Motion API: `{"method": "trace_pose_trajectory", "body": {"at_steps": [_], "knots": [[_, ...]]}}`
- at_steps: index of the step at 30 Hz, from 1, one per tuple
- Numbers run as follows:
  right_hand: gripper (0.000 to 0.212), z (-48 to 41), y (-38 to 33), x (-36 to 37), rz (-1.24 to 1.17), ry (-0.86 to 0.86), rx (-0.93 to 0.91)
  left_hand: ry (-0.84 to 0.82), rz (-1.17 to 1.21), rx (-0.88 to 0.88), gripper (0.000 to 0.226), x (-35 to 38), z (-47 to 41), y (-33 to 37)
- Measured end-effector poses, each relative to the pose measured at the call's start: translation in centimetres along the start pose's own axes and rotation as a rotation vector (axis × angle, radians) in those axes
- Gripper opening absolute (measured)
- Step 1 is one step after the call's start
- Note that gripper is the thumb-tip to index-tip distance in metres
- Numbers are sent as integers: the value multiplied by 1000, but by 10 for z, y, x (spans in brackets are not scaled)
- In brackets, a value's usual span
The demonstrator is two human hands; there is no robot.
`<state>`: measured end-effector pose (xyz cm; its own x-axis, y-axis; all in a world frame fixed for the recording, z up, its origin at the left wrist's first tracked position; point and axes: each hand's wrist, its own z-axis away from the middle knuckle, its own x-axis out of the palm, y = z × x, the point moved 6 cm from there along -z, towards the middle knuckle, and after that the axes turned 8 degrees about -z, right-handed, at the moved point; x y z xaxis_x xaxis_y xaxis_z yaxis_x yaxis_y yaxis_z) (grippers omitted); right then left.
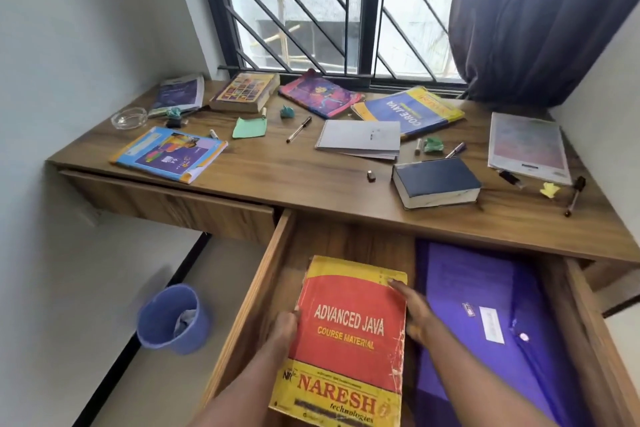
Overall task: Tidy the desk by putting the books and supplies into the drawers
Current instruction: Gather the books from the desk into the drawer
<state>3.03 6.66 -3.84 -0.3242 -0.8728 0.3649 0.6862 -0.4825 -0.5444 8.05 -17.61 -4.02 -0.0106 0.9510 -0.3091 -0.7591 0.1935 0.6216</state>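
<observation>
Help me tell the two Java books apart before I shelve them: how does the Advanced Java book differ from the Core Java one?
The Advanced Java book has a red and yellow cover; the Core Java book is blue and yellow. The Advanced Java book is in the open drawer, held by the left hand and right hand; the Core Java book lies untouched on the desk, partly under a spiral notepad. Both are soft-cover course books.
</observation>
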Motion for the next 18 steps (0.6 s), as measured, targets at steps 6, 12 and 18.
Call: {"method": "trace_pose_trajectory", "body": {"at_steps": [6, 12, 18], "knots": [[67, -13, -35, 22, -43, 19, -191, 50, 3, 96, 45, -3, -10, 37], [56, -42, -58, 39, 61, -15, -226, 228, -300, 138, 39, -18, -30, 66], [45, -43, -58, 41, 584, 83, -486, 163, -719, 360, 68, 4, -13, 77]]}}
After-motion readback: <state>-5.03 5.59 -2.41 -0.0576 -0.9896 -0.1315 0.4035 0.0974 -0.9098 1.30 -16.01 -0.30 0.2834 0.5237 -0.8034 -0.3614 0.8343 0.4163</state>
